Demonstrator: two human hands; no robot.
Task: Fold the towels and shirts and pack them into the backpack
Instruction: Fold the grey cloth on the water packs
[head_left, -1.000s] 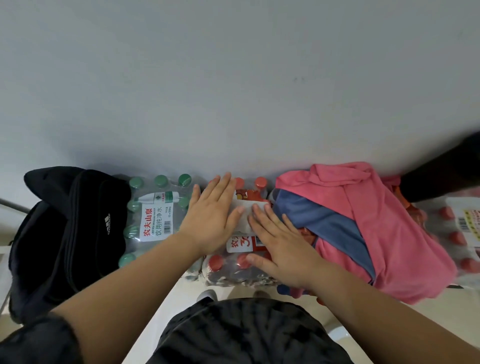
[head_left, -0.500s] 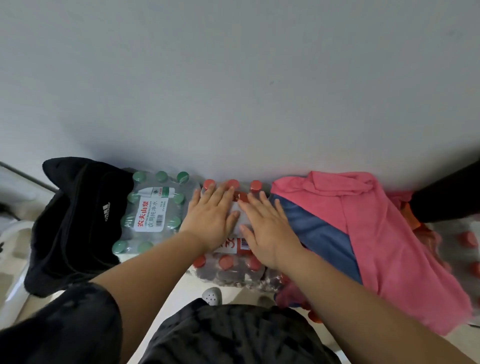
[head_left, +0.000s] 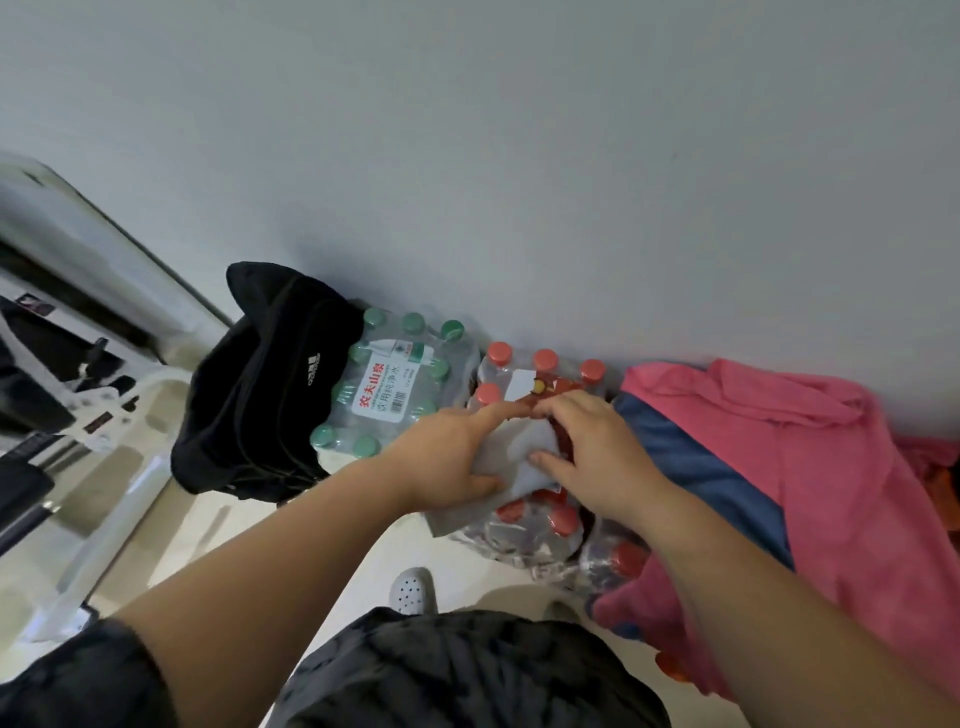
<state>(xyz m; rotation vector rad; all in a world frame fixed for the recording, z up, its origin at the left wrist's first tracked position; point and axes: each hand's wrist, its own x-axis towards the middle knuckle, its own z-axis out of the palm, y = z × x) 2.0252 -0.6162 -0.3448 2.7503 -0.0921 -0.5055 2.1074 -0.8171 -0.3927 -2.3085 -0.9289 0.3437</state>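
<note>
A small folded grey towel (head_left: 511, 457) lies on a shrink-wrapped pack of red-capped bottles (head_left: 540, 374). My left hand (head_left: 447, 457) grips the towel's left side, thumb underneath and index finger stretched along its top. My right hand (head_left: 587, 452) holds the towel's right edge with curled fingers. The black backpack (head_left: 260, 395) stands to the left against the wall. A pink shirt (head_left: 810, 467) and a blue garment (head_left: 696, 467) lie heaped on the right.
A pack of green-capped water bottles (head_left: 395, 384) sits between the backpack and the red-capped pack. White furniture and dark objects (head_left: 67, 374) stand at far left. A white shoe (head_left: 413, 590) shows on the pale floor below. The grey wall (head_left: 519, 182) is close behind.
Both hands went from pressing flat on the towel to gripping its edges and lifting it slightly. The view swung left, so backpack and bottle packs now sit further right.
</note>
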